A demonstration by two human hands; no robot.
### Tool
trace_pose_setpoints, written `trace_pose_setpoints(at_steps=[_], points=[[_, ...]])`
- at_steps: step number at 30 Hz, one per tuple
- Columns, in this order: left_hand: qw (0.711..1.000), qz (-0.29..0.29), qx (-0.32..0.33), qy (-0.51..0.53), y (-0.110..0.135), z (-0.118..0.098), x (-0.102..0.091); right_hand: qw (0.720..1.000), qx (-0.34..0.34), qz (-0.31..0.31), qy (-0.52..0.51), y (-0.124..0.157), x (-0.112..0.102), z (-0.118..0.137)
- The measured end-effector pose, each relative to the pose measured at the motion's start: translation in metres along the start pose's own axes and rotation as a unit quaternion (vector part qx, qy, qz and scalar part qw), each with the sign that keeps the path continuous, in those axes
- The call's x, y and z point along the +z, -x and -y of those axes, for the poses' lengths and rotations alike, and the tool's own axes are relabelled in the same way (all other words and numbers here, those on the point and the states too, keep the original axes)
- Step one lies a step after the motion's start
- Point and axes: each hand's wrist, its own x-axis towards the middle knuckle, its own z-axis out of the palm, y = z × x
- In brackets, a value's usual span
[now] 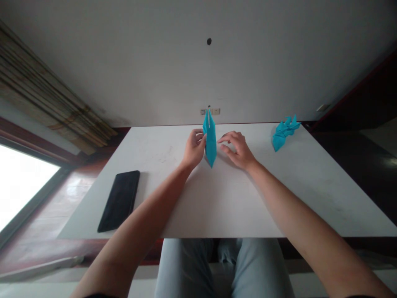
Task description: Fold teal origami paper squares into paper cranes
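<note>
head: slim, pointed blue paper [211, 142]

From my remote seat I take the white table [325, 186] as landmark. Behind its far edge I see a plain greyish wall [149, 62], with pale sockets [215, 111] low above the table and a dark round spot [209, 41] higher up. Left of the table I have a curtain [56, 87] hanging in folds, a bright window [25, 182] and a glossy reddish surface [71, 194], floor or ledge, I can't tell. Right of the table, dark red-brown panelling [369, 89] sits in shadow.
</note>
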Motion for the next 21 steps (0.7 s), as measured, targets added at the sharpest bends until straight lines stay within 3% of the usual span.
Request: trace_pose_setpoints(at_steps=[3, 6, 10, 15, 21], points=[[1.000, 0.024, 0.001, 0.014, 0.006, -0.002, 0.002, 0.991, 0.071, -0.049, -0.098, -0.001, 0.006, -0.006], [0.999, 0.035, 0.014, 0.030, 0.009, -0.002, 0.005, 0.981, 0.096, -0.035, -0.167, 0.000, 0.012, -0.009], [0.997, 0.073, 0.026, 0.026, 0.010, -0.004, 0.008, 0.978, 0.091, -0.009, -0.187, 0.001, 0.017, -0.011], [0.993, 0.113, -0.016, -0.023, 0.016, -0.013, 0.006, 0.976, 0.111, -0.001, -0.187, -0.001, 0.016, -0.011], [0.997, 0.060, 0.036, -0.044, 0.018, -0.016, 0.008, 0.968, 0.118, -0.007, -0.222, -0.002, 0.013, -0.007]])
